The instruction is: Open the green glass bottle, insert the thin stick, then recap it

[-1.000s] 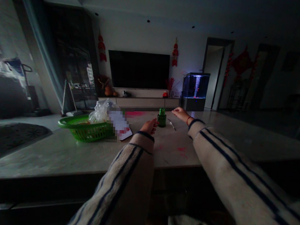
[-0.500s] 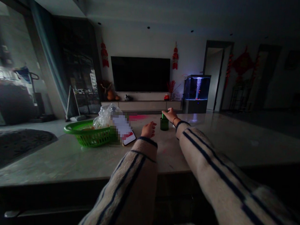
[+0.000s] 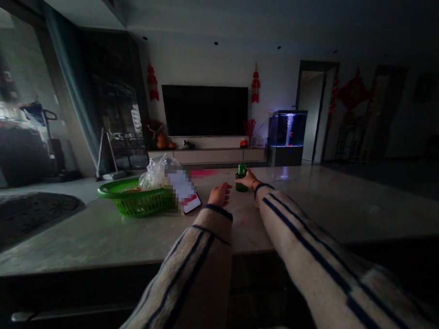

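Observation:
A small green bottle [image 3: 241,173] stands on the pale stone table [image 3: 93,231] far ahead of me. My right hand [image 3: 248,179] is wrapped round the bottle's side, fingers closed on it. My left hand [image 3: 220,194] rests on the table a little to the left of the bottle, fingers loosely curled, nothing visible in it. Both arms wear light sleeves with dark stripes. The room is dim.
A green plastic basket [image 3: 134,198] with a clear plastic bag [image 3: 154,171] in it sits left of my hands. A phone [image 3: 189,200] leans against it. Red stains [image 3: 203,173] mark the table. Beyond are a television [image 3: 204,110] and a lit fish tank [image 3: 287,130].
My right hand swept left from beside a thin stick on the table to the green bottle and closed round it. The left hand stayed put. The view shifted slightly.

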`<act>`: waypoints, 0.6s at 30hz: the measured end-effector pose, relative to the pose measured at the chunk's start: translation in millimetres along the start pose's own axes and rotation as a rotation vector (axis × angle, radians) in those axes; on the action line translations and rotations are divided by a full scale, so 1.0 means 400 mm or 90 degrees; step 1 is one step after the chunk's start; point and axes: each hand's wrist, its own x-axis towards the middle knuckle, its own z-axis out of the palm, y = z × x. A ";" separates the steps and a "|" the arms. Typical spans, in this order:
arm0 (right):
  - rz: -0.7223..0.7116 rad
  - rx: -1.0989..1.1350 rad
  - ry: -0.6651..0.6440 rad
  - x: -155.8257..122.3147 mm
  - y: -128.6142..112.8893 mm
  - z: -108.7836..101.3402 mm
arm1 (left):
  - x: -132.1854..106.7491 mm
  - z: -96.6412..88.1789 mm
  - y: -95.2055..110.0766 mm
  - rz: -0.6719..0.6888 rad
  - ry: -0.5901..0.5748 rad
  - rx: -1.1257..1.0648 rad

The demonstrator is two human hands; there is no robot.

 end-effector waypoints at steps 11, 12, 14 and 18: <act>-0.038 0.003 0.008 -0.007 0.004 -0.009 | -0.008 0.001 0.002 0.012 0.007 -0.009; -0.041 0.006 0.007 -0.010 -0.001 -0.012 | -0.008 0.001 0.003 0.015 0.006 -0.010; -0.042 0.013 0.016 -0.016 -0.012 -0.019 | -0.007 -0.001 0.003 0.018 0.008 -0.012; -0.041 0.012 0.038 -0.016 -0.032 -0.035 | -0.002 -0.005 0.000 0.024 0.014 -0.012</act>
